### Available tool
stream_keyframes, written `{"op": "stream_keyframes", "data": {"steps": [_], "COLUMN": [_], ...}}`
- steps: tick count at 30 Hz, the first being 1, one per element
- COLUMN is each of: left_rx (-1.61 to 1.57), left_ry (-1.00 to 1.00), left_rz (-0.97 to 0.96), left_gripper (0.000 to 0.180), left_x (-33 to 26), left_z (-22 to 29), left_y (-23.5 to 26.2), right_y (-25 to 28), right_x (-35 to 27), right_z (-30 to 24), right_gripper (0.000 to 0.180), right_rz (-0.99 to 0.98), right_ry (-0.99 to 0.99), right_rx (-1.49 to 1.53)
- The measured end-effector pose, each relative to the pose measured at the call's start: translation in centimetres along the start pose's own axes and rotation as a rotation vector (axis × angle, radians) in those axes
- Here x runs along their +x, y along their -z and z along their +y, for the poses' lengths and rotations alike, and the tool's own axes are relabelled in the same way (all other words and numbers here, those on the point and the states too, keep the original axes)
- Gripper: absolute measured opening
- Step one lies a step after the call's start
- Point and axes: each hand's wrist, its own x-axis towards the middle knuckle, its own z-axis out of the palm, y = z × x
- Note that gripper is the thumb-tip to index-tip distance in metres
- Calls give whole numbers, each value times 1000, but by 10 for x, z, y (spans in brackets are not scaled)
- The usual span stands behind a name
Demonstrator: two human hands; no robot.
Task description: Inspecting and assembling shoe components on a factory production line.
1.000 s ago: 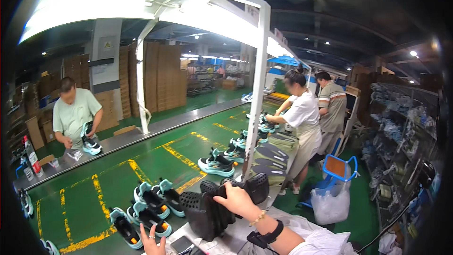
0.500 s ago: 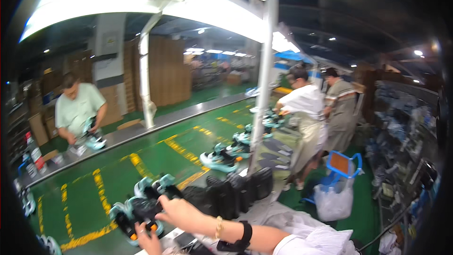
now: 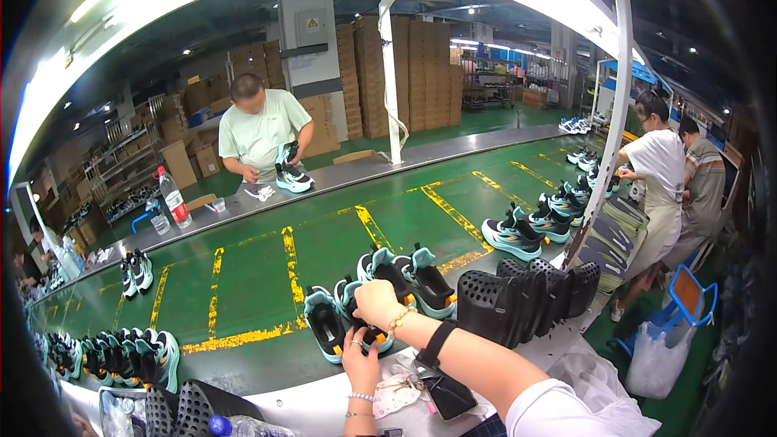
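Your hands rest on a black shoe with teal trim and an orange-flecked sole. The conveyor belt across the frame's middle is green with yellow lines. At lower right, the shoe moulds are black.

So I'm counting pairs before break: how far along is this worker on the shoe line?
Done, it seems: several teal-and-black pairs sit spaced out along the green belt. In hand: the right hand and left hand are both on the nearest pair at the belt's edge. Left: a bunched row of shoes waits at the left, and black perforated pieces are stacked beside the hands.
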Motion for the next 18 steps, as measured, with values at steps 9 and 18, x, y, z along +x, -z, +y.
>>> {"op": "stream_keyframes", "data": {"steps": [9, 18], "left_rx": [-157, 49], "left_ry": [215, 102], "left_rz": [-55, -54], "left_gripper": [38, 44], "left_x": [2, 5], "left_z": [-5, 17], "left_y": [2, -1], "right_y": [-73, -77], "right_x": [30, 20], "right_z": [-32, -10], "right_gripper": [15, 15], "right_rz": [0, -5], "right_ry": [-419, -273], "right_rx": [230, 344]}}
